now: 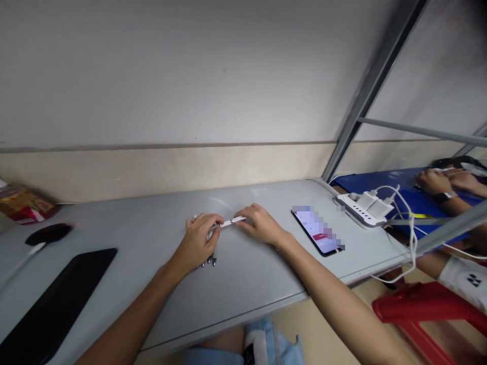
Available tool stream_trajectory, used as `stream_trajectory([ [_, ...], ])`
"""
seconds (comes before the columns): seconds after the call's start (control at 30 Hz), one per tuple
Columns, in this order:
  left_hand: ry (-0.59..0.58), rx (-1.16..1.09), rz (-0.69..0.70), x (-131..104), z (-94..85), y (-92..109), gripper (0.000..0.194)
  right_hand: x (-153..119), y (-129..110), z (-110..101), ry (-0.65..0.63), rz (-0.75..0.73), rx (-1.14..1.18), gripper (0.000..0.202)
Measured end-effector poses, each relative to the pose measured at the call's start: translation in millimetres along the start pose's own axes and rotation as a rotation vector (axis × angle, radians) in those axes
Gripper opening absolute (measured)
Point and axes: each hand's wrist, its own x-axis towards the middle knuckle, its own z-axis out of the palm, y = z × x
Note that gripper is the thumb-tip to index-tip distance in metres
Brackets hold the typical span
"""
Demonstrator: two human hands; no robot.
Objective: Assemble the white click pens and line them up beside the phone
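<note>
head view: both hands meet over the middle of the grey table (247, 274). the left hand (198, 241) curls its fingers around one end of a thin white pen-like stick (231, 222), and the right hand (261, 223) pinches the other end, so the stick spans the small gap between them, just above the table top. it looks like a stylus or pen body, though blur keeps me from being sure. a few small dark metal tips (209, 262) lie on the table just near the left hand. the step in hand seems to be pulling apart or joining the stick's two ends. the next move likely calls for a steady hold on the left end and a straight pull or twist from the right. a lit phone (317, 230) lies to the right, and a white power strip (361, 209) sits further right.
</note>
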Motion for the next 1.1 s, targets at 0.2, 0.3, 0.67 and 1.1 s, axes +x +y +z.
stream_trajectory([
  [0.2,-0.001,0.089,0.047,1.2,1.8,-7.9,0.022,2.3,2.6,-2.7,-0.125,0.223,0.409,0.037],
  [0.3,-0.006,0.152,0.091,1.3,1.9,-8.4,0.024,3.1,2.6,-7.0,-0.223,0.402,0.623,0.047],
  [0.67,-0.004,0.174,0.050,1.2,0.4,-11.0,0.021,1.4,-1.1,-4.7,-0.034,0.163,0.445,0.035],
  [1.1,-0.040,0.125,-0.017,0.5,4.4,-13.6,0.027,1.6,-1.4,-3.5,0.093,0.194,0.490,0.029],
])
